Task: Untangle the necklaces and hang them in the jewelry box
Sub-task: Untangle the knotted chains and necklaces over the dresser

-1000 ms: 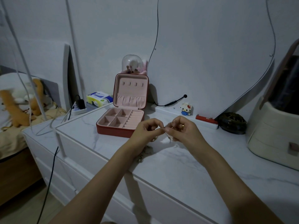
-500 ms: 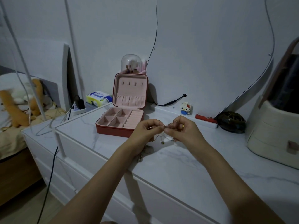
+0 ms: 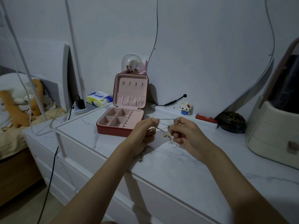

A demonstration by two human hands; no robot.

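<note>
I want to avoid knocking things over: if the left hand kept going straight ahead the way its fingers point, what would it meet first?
Probably the open jewelry box: the left hand, pinching the necklaces, points forward toward its front right corner. Depth is unclear from this one view.

Your hands meet above bare marble dresser top [image 3: 186, 172]. Just beyond them the open jewelry box [image 3: 120, 125] blocks the left rear, its lid upright. A cream case [image 3: 273, 135] walls the right side; what looks like more chain [image 3: 144, 155] lies under your left wrist.
</note>
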